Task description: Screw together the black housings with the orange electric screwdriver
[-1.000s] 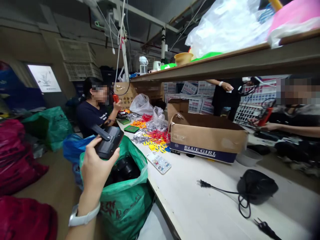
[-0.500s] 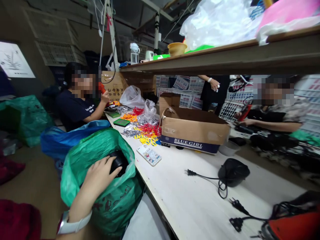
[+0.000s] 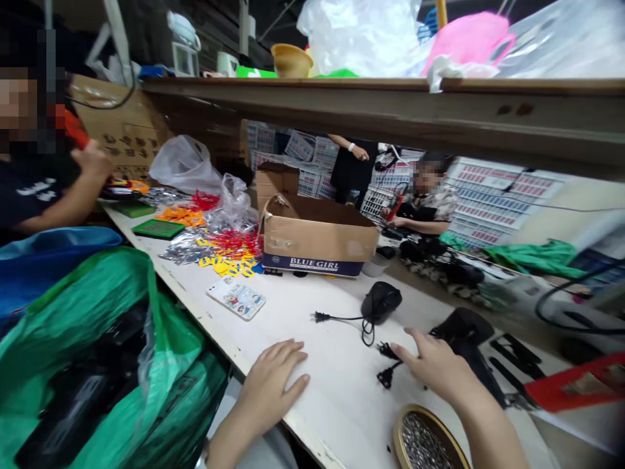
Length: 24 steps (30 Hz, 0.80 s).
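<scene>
My left hand (image 3: pixel 276 387) is over the front edge of the white table (image 3: pixel 312 339), fingers spread and holding nothing. Further right, my right hand (image 3: pixel 432 361) reaches over the table, fingers apart, its fingertips beside two black plugs (image 3: pixel 385 376). Just beyond lies a black corded device (image 3: pixel 381 301) with another plug. A round tub of small metal parts (image 3: pixel 424 443) stands below my right forearm. Between my left hand and the piled tags lies a phone in a patterned case (image 3: pixel 236 298). Black items (image 3: pixel 92 384) fill the green bag at the left.
An open cardboard box (image 3: pixel 317 238) stands mid-table, beside red, yellow and silver pieces (image 3: pixel 227 251). A shelf (image 3: pixel 342 98) spans above. One person sits at the left, two people are beyond the table. A red tool (image 3: pixel 576 384) lies at the right.
The view has turned right. My left hand has left the black item in the green bag and moved over the table edge. My right hand has come into view.
</scene>
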Tool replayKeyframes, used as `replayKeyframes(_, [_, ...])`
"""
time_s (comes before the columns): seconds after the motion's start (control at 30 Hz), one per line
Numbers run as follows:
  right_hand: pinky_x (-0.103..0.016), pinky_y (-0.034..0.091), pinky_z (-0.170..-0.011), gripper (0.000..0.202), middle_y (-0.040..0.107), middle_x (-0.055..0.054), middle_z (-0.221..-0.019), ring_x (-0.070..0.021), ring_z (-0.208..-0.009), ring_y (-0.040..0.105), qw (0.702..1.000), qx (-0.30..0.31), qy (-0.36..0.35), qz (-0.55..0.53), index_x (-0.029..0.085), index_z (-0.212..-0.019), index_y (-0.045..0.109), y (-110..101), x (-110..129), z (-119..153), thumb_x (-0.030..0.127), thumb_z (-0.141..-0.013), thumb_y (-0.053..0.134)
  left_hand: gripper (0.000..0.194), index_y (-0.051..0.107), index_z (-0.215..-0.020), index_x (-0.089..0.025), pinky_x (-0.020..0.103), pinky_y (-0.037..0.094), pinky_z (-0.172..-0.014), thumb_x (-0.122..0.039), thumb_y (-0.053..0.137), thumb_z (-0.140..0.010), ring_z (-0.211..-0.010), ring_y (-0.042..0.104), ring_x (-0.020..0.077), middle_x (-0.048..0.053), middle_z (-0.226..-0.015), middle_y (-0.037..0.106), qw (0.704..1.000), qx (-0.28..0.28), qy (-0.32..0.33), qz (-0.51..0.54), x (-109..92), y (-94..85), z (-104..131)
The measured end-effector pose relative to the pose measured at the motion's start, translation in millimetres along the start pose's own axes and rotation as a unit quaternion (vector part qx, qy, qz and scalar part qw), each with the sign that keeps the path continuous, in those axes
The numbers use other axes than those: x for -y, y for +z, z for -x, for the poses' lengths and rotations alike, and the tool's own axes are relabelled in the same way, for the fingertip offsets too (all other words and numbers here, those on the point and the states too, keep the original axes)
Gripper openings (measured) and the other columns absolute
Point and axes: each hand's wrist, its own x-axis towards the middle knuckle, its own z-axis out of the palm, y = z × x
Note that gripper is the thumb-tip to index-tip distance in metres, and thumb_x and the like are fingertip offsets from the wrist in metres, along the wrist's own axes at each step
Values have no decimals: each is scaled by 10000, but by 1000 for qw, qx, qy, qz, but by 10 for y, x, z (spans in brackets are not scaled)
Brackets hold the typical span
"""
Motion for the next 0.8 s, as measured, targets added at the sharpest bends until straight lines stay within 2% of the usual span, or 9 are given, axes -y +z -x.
replayKeyframes(0.1, [-546,449,-1059,617,555,-177,-1454,-395,-1344,502,997,12,53,47,130,-1468,521,-68,-390,-174,490,-1005,331,311,652,-1267,-276,503,523,-1094,-366,569,-981,-1334,592,286,42,-1431,646,1000,-8,24,-14,96,-17,15])
replayKeyframes(0.2, [-623,416,-1071,630,532,-239,-1460,-456,-1364,472,992,-17,117,53,96,-1474,527,-141,-756,-271,471,-999,353,324,641,-1287,-291,502,531,-1090,-366,552,-985,-1341,590,282,29,-1434,644,998,-8,47,-31,136,5,21])
replayKeyframes(0.27, [-640,410,-1071,617,548,-246,-1438,-469,-1365,475,989,-26,135,47,133,-1478,539,-128,-939,-301,483,-998,372,327,639,-1291,-299,507,540,-1084,-371,542,-987,-1337,596,281,21,-1432,646,998,-14,56,-41,144,37,30])
replayKeyframes(0.33, [-554,445,-1075,589,572,-221,-1415,-416,-1325,542,992,-27,120,28,185,-1495,528,-47,-1043,-315,471,-995,408,322,642,-1281,-308,517,554,-1071,-382,540,-985,-1323,609,282,13,-1426,651,997,-24,58,-50,151,65,44])
replayKeyframes(0.4, [-479,480,-1049,594,577,-222,-1393,-377,-1229,626,995,-30,99,7,180,-1512,501,68,-1061,-318,435,-979,448,317,644,-1272,-319,517,571,-1054,-393,545,-981,-1309,622,280,3,-1421,655,996,-36,59,-58,161,82,55])
replayKeyframes(0.53, [-518,509,-972,580,602,-248,-1283,-399,-1041,699,997,-50,52,-36,116,-1436,560,192,-901,-299,399,-943,444,303,654,-1249,-327,508,615,-1004,-380,570,-962,-1265,657,280,-7,-1384,681,993,-59,77,-71,176,90,32])
replayKeyframes(0.67, [-427,512,-1016,521,649,-167,-1288,-331,-1144,678,991,-66,-49,-110,201,-1274,667,113,-725,-222,513,-961,391,299,670,-1223,-323,517,638,-969,-372,615,-933,-1221,686,299,6,-1339,708,991,-70,91,-64,140,67,-1])
replayKeyframes(0.73, [-416,516,-1033,521,669,-134,-1307,-314,-1208,657,983,-77,-86,-142,244,-1245,672,60,-701,-158,560,-942,389,289,676,-1218,-320,444,647,-964,-351,615,-937,-1188,705,271,19,-1315,720,993,-75,91,-34,116,14,40])
replayKeyframes(0.8, [-458,563,-972,493,716,-123,-1228,-342,-1143,691,974,-125,-108,-156,288,-1158,693,21,-696,-117,595,-895,411,262,686,-1199,-314,330,645,-943,-310,572,-963,-1145,721,218,36,-1302,722,993,-89,79,1,127,-98,133])
